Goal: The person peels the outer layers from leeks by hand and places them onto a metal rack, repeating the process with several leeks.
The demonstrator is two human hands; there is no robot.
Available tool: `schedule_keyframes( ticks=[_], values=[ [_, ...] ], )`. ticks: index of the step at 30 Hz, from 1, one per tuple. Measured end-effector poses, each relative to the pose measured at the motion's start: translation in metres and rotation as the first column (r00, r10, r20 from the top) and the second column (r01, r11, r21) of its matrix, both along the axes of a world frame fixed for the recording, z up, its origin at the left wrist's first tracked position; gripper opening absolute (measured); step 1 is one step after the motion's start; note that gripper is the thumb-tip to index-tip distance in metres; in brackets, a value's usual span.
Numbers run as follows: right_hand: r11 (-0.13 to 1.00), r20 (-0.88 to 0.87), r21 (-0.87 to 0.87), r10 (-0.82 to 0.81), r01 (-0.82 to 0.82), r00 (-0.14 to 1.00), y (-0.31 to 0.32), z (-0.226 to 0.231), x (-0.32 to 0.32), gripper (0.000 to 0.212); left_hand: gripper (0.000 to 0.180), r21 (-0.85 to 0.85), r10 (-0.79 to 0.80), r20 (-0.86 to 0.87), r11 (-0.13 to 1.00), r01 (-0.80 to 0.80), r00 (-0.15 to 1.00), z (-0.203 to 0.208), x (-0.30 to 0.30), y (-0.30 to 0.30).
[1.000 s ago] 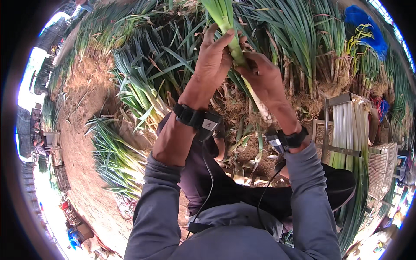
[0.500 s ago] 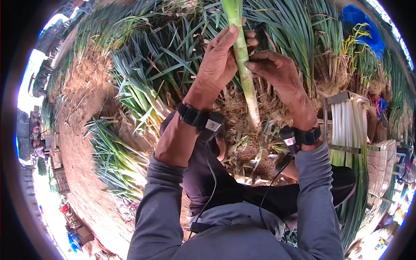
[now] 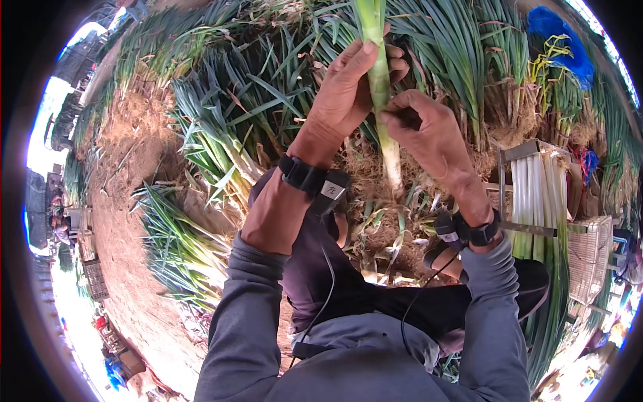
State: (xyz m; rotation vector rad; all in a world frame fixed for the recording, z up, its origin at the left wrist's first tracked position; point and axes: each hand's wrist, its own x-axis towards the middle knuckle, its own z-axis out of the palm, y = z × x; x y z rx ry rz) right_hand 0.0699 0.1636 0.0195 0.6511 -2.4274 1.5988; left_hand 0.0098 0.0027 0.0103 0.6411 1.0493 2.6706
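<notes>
A long leek is held upright at the far middle of the scene, its pale green shaft fading to a white lower stalk with a soiled root end hanging free above the ground. The left hand is wrapped round the shaft, the grip pressed together on it with the thumb laid along the stalk. The right hand is set just right of the stalk, its fingertips pinching the outer skin of the leek.

At the right, a bundle of cleaned white leeks is stood in a metal frame, and a woven basket lies just beyond it. A blue plastic sheet is seen at the far right, over heaped green leeks; more lie at the left on bare soil.

Compared with one second ago, the leek has been lifted higher and turned more upright, and the right hand has been shifted lower on the stalk.
</notes>
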Motion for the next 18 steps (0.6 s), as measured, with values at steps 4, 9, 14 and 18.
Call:
schedule_keyframes(
  ticks=[4, 9, 14, 18],
  values=[
    [0.996, -0.123, 0.003, -0.086, 0.087, 0.989, -0.015, -0.005, -0.014, 0.016, 0.054, -0.086, 0.178, 0.041, 0.981, -0.174, 0.983, 0.002, 0.002, -0.017],
    [0.954, 0.066, 0.231, -0.209, 0.189, 0.976, -0.021, 0.003, -0.005, 0.021, 0.027, 0.03, 0.201, 0.228, 0.977, -0.213, 0.953, 0.005, 0.008, -0.031],
    [0.98, -0.366, 0.112, 0.195, -0.165, 0.91, 0.011, -0.074, -0.028, 0.028, 0.034, 0.163, 0.304, 0.132, 0.932, -0.323, 0.944, 0.01, 0.014, -0.045],
    [0.971, 0.256, 0.151, 0.145, -0.188, 0.956, 0.009, -0.142, -0.035, 0.033, 0.037, 0.085, 0.424, 0.018, 0.902, -0.424, 0.905, 0.015, 0.027, -0.074]
  ],
)
